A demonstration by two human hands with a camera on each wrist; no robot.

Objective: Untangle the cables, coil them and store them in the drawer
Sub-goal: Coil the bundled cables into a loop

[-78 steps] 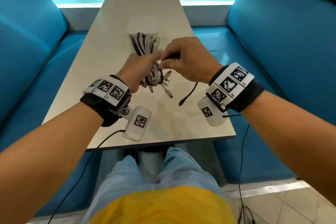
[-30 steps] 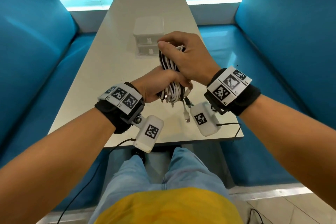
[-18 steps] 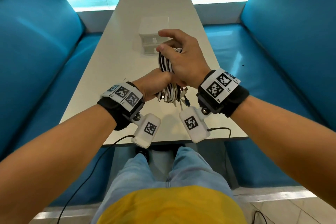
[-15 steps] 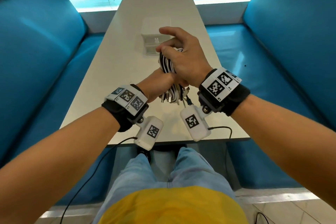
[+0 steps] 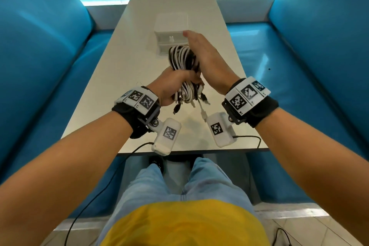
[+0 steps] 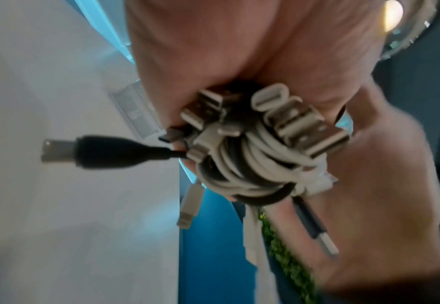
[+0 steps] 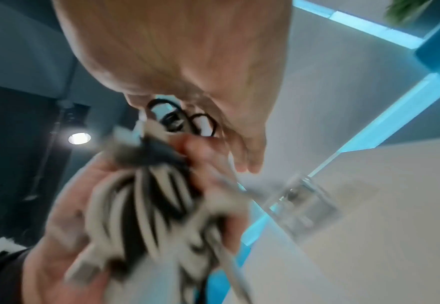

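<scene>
A folded bundle of white and black cables [image 5: 182, 60] is held above the table. My left hand [image 5: 173, 86] grips the bundle's lower part in a fist, and several plugs [image 5: 189, 102] hang out below it. In the left wrist view the cable bundle [image 6: 252, 164] shows USB plugs and a black plug [image 6: 104, 152] sticking out. My right hand [image 5: 205, 56] lies flat against the bundle's right side with its fingers straight. In the right wrist view the cable bundle [image 7: 156, 205] is blurred. A small white drawer unit [image 5: 171, 32] stands behind the bundle, its drawers closed.
The white table [image 5: 123, 78] runs away from me between two blue benches [image 5: 40, 62]. Its near edge lies just under my wrists. Thin black wires [image 5: 249, 138] trail from the wrist cameras over the table edge.
My right hand has let go of the bundle's top and now lies open along its side. The left hand has kept its grip, and the bundle stands a little higher.
</scene>
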